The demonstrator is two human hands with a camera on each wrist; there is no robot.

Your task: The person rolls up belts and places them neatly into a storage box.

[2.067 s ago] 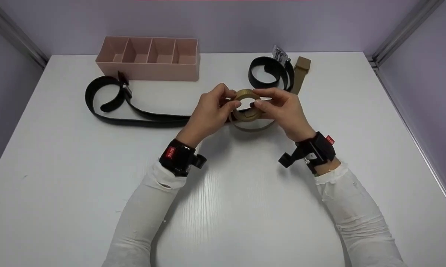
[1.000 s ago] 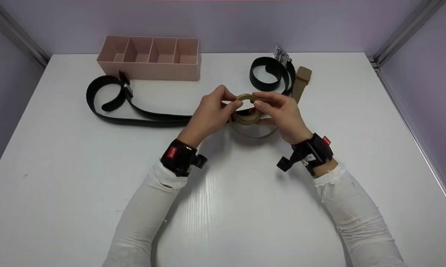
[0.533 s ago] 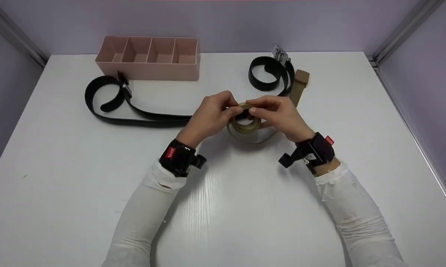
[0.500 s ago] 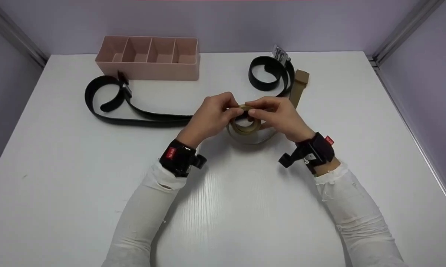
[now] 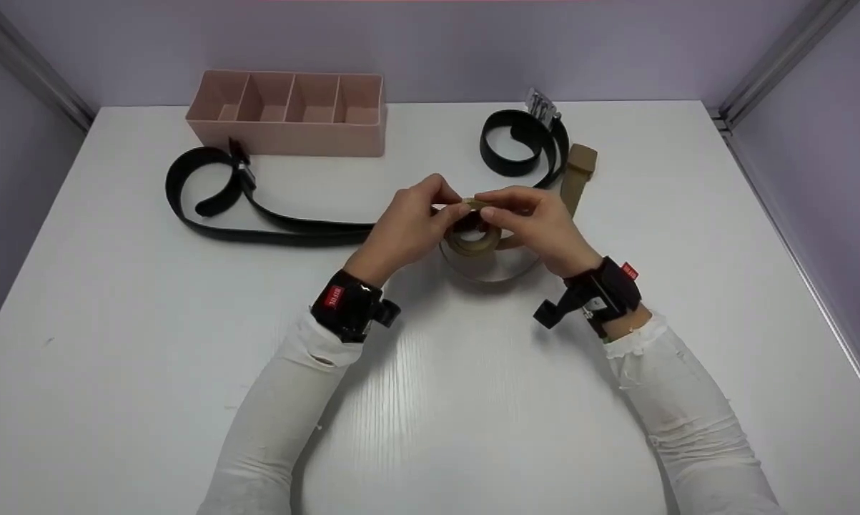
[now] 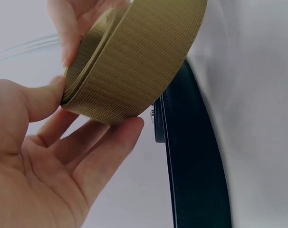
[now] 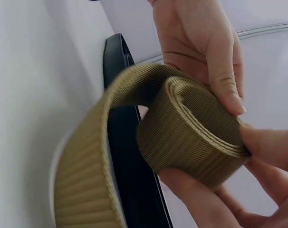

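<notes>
both hands meet over the middle of the white table (image 5: 115, 300), the left hand (image 5: 408, 229) and right hand (image 5: 544, 229) each pinching the rolled part of the tan belt (image 5: 472, 239) between thumb and fingers. its loose tail runs off toward 1 o'clock, beside a coiled black belt (image 5: 519, 143). a long black belt (image 5: 258, 218) lies just behind the roll, stretching toward 10 o'clock below the pink box (image 5: 287, 132). i'd worry the springy webbing slips a thumb and the roll unwinds, or the tail drags the long black belt.
</notes>
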